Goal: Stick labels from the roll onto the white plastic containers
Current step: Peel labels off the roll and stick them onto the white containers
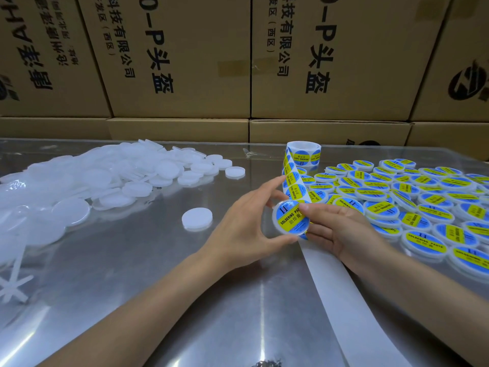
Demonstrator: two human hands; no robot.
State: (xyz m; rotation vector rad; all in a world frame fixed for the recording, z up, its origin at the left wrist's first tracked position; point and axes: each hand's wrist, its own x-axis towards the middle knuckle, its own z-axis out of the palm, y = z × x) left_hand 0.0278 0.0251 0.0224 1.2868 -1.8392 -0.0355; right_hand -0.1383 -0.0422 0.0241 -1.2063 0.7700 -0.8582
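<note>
My left hand (pixel 244 223) grips a round white container (pixel 288 218) by its rim, tilted toward me, with a blue and yellow label on its face. My right hand (pixel 333 229) holds the container's right side, the thumb pressing on the label. The label roll (pixel 304 153) stands at the back of the table. Its strip of labels (pixel 293 182) runs down to my hands, and the bare backing paper (pixel 341 295) trails toward the front edge. One plain white container (pixel 197 219) lies alone left of my hands.
A heap of unlabelled white containers (pixel 105 178) covers the left of the shiny metal table (pixel 158 287). Several labelled containers (pixel 423 202) are piled on the right. Stacked cardboard boxes (pixel 185 62) wall off the back. A white plastic sprue (pixel 16 284) lies at far left.
</note>
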